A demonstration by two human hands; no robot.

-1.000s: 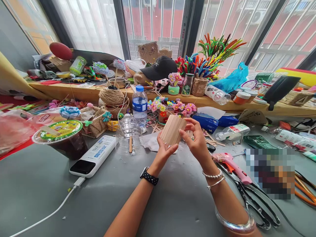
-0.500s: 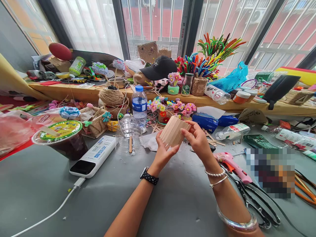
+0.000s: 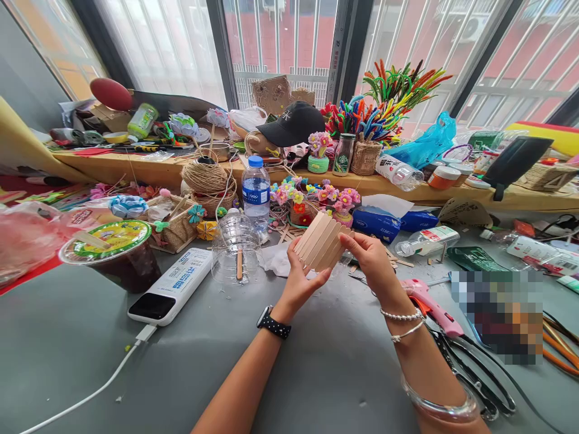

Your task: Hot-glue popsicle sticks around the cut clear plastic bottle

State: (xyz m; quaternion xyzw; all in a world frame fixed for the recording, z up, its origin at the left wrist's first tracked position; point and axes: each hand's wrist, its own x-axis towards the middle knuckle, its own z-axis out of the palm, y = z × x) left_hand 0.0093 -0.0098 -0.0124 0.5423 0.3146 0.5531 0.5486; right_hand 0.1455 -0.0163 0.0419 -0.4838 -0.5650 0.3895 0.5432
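A small panel of pale wooden craft sticks (image 3: 320,242), set side by side, is held up above the grey table. My left hand (image 3: 302,278) grips its lower left part, thumb in front and fingers behind. At the panel's right edge my right hand (image 3: 368,259) pinches it between thumb and fingers. Behind the hands, a crumpled white tissue (image 3: 277,259) lies on the table. Left of them stands a cut clear plastic bottle (image 3: 226,256) with a single craft stick (image 3: 239,264) at it. What the fingers do behind the panel is hidden.
A pink glue gun (image 3: 432,307) and black-handled scissors (image 3: 474,374) lie by my right forearm. On the left are a white power bank (image 3: 176,286) with a cable and a lidded cup of dark drink (image 3: 122,259). A blue-capped water bottle (image 3: 256,196) stands behind.
My right hand has shifted slightly right and down along the panel's right edge, its thumb and fingers closer together. The panel has turned a little; my left hand keeps its hold.
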